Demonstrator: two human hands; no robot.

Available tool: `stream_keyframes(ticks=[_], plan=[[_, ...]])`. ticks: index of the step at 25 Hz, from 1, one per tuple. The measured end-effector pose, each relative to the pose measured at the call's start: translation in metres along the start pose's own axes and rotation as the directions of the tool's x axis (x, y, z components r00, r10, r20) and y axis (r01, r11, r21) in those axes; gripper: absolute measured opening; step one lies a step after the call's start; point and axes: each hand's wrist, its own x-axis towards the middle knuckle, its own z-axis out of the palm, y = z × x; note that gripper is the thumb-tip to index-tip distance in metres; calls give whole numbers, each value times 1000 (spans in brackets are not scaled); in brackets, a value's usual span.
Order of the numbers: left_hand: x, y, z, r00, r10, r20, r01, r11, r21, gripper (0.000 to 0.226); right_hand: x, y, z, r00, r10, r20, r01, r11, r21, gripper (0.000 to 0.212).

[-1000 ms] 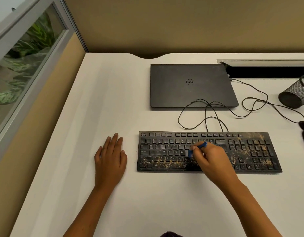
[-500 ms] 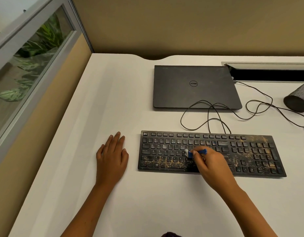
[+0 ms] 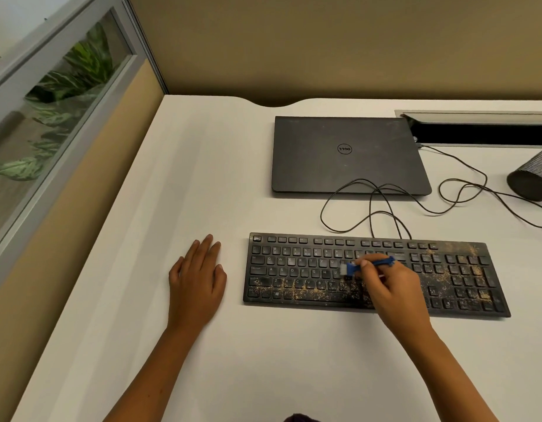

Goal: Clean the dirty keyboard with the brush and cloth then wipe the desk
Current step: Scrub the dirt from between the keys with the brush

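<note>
A black keyboard (image 3: 306,269) lies on the white desk (image 3: 202,178), speckled with tan crumbs along its bottom rows and over its right side. My right hand (image 3: 391,287) pinches a small blue brush (image 3: 355,266) over the middle keys, with its white bristles pointing left onto the keys. My left hand (image 3: 198,280) rests flat on the desk just left of the keyboard, fingers straight and holding nothing. No cloth is in view.
A shut black laptop (image 3: 346,153) lies behind the keyboard. A thin black cable (image 3: 385,202) loops between them. A dark mesh cup (image 3: 531,178) lies tipped at the right edge. A cable slot (image 3: 483,132) opens at the back right. A partition with glass runs along the left.
The brush head has moved slightly left and up across the middle keys. My left hand has stayed flat on the desk. The camera view has shifted a little.
</note>
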Motion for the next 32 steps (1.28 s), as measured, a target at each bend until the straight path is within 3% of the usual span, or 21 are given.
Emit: stream_keyframes(ticks=[2, 7, 10, 12, 14, 19, 23, 28, 32], plan=[[0, 0, 0, 1000, 1, -1, -1, 1000, -4, 54, -2, -1, -1, 999, -21, -33, 21, 1000, -10, 18], [-1, 1, 0, 1000, 2, -8, -3, 1000, -9, 54, 1, -6, -6, 976, -52, 210, 84, 986, -146, 17], [0, 0, 0, 1000, 2, -9, -2, 1000, -14, 54, 5, -8, -12, 984, -78, 162, 90, 994, -67, 14], [0, -1, 1, 1000, 5, -12, -5, 1000, -17, 54, 4, -7, -10, 967, -134, 218, 177, 966, -190, 17], [0, 0, 1, 1000, 5, -10, -5, 1000, -13, 54, 3, -7, -8, 962, -91, 258, 157, 956, -248, 20], [0, -1, 2, 1000, 4, -2, -4, 1000, -11, 54, 3, -9, -11, 991, -10, 130, 22, 996, -89, 15], [0, -1, 1, 1000, 1, -11, -1, 1000, -7, 54, 0, -3, -10, 968, 32, 250, 6, 989, -150, 22], [0, 0, 1, 1000, 4, -11, -4, 1000, -6, 54, -5, -8, -10, 996, 10, 87, -3, 997, -76, 13], [0, 0, 1, 1000, 7, -9, -7, 1000, -13, 54, -10, -11, 0, 984, 8, 181, 23, 985, -172, 24]])
